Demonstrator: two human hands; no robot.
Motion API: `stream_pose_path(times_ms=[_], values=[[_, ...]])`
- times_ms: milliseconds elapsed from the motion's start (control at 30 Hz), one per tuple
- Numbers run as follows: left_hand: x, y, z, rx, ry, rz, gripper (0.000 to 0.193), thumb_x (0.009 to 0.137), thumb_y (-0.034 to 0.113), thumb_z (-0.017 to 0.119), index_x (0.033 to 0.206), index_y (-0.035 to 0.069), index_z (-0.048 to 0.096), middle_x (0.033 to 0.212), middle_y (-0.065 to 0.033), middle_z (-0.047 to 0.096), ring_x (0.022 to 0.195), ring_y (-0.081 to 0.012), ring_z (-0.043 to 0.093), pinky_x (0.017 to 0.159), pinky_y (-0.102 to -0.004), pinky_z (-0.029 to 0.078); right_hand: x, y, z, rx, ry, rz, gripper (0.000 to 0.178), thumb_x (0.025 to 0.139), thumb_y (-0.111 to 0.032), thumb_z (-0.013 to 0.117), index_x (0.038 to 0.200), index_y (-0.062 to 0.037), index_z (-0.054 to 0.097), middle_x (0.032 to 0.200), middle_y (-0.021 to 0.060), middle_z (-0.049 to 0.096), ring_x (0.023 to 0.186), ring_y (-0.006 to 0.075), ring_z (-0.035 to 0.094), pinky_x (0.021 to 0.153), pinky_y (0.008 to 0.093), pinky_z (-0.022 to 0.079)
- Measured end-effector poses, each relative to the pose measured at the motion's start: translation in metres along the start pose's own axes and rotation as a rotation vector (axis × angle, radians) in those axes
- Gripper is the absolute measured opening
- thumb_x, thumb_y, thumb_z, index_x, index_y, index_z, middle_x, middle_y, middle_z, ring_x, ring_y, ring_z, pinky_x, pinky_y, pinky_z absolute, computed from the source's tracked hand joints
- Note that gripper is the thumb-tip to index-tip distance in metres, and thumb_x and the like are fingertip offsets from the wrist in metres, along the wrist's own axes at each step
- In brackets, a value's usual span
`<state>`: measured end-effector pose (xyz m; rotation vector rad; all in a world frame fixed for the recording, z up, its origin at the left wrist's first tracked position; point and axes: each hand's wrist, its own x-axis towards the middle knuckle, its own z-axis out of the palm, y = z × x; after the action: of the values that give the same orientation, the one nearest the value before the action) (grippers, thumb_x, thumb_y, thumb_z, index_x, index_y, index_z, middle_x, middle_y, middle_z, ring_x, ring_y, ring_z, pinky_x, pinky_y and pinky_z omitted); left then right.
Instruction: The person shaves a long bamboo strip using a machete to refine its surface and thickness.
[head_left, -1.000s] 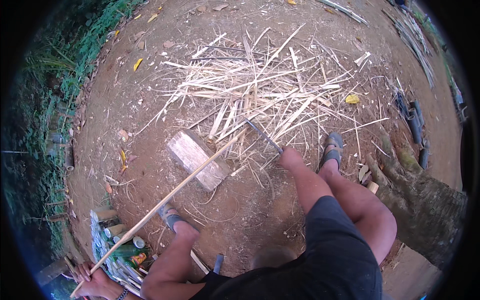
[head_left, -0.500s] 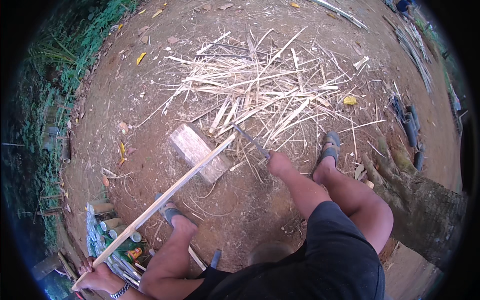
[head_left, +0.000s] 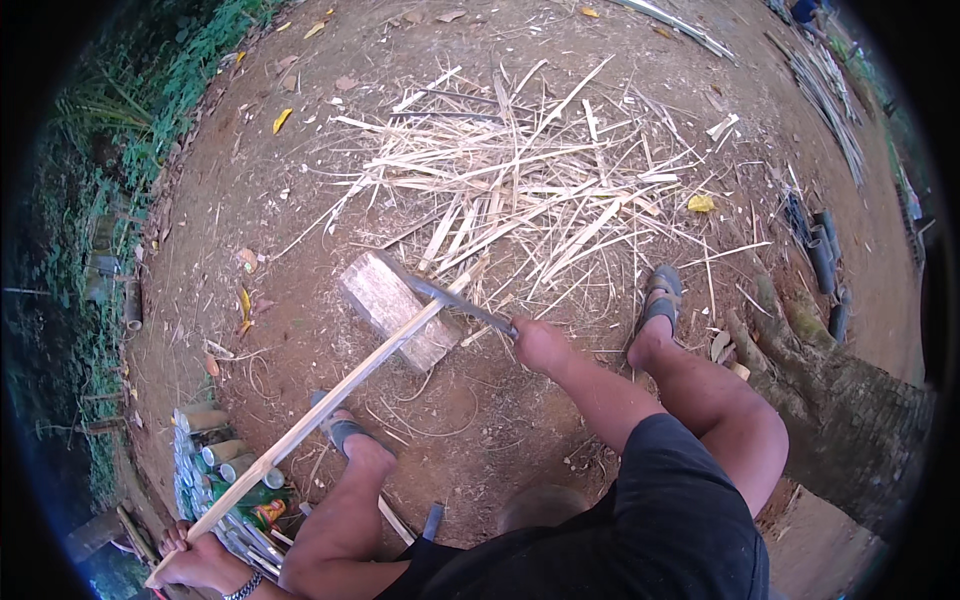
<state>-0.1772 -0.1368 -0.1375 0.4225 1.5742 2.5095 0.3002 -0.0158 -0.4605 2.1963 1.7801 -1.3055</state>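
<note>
My left hand (head_left: 200,562) is closed around the near end of a long pale bamboo strip (head_left: 330,404) at the lower left. The strip runs up and to the right, passing over a short squared wooden block (head_left: 370,288) on the ground. In my right hand (head_left: 543,347) is a long-bladed knife (head_left: 478,312), gripped by its handle. Its blade lies across the strip close to the far end, above the block's right part, with the tip pointing up and left. Whether the edge bites into the strip, I cannot tell.
Beyond the block spreads a heap of split strips and shavings (head_left: 520,165). Bamboo tubes (head_left: 222,452) lie by my left leg. A tree root (head_left: 840,400) rises on the right, with dark tubes (head_left: 820,255) behind it. My sandalled feet flank the work area.
My right hand has moved left and slightly nearer. The knife's blade has come from beside the strip's far end to lie across the strip. My left hand stays almost in place.
</note>
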Motion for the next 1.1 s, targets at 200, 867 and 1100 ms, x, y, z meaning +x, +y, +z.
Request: stream_pose_path(times_ms=[200,867,1100], values=[[0.004,-0.007,0.006,0.043,-0.019,0.024,0.074,0.086,0.079,0.018,0.06,0.012,0.036,0.052,0.0002,0.032,0.044,-0.0123,0.036,0.044,-0.0222,0.034,0.039,0.048,-0.001,0.02,0.109,0.174,0.023,0.088,-0.012,0.051,0.109,-0.0077,0.06,0.101,0.0221,0.065,0.1,0.0377,0.063,0.086,0.0484,0.05],[0.005,-0.005,-0.004,0.111,-0.035,0.027,0.057,0.101,0.056,0.018,0.086,0.006,0.042,0.07,-0.0046,0.042,0.063,-0.0183,0.041,0.061,-0.03,0.041,-0.027,-0.008,0.007,-0.007,-0.073,-0.061,0.018,0.092,-0.016,0.052,0.109,-0.0093,0.057,0.093,0.013,0.066,0.087,0.0271,0.066,0.075,0.0411,0.054],[-0.01,0.001,0.007,0.004,-0.075,0.037,0.06,0.1,0.057,0.018,0.088,0.005,0.046,0.07,-0.0056,0.044,0.065,-0.0187,0.044,0.067,-0.0316,0.042,-0.069,-0.094,0.033,0.158,-0.149,-0.367,0.01,0.088,-0.013,0.055,0.096,-0.0063,0.053,0.081,0.015,0.064,0.072,0.0301,0.065,0.065,0.0416,0.053]])
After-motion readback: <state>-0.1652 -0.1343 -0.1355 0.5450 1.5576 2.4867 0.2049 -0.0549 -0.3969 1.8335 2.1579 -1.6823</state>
